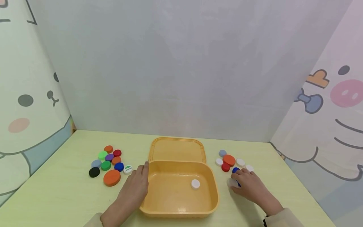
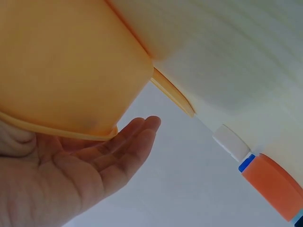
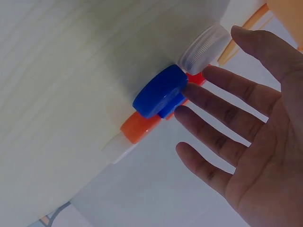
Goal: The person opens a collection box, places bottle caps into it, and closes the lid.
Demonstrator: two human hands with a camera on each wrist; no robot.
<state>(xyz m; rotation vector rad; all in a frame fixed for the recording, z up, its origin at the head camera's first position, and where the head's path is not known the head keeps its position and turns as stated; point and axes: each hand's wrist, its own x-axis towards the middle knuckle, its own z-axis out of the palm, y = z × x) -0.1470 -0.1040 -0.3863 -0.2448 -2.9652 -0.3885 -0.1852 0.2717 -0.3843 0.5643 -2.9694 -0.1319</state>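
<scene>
A yellow-orange plastic box point(image 1: 178, 212) stands in the middle of the table with one white cap point(image 1: 195, 184) inside. My left hand point(image 1: 133, 186) rests along its left rim, fingers extended forward; in the left wrist view the fingertips reach past the box wall. Over the caps on the right hovers my right hand point(image 1: 250, 187). Its fingers are spread in the right wrist view, close to a translucent ribbed cap point(image 3: 203, 49) and a large blue cap point(image 3: 161, 92). No cap shows between those fingers. Another, smaller blue cap is partly hidden behind the large one.
The box's lid point(image 1: 177, 148) lies flat behind it. Left of the box is a group of colored caps, with a large orange cap point(image 1: 112, 177) at its front. Around the right hand lie more caps, including an orange cap point(image 1: 229, 160) and a red cap point(image 1: 225, 167).
</scene>
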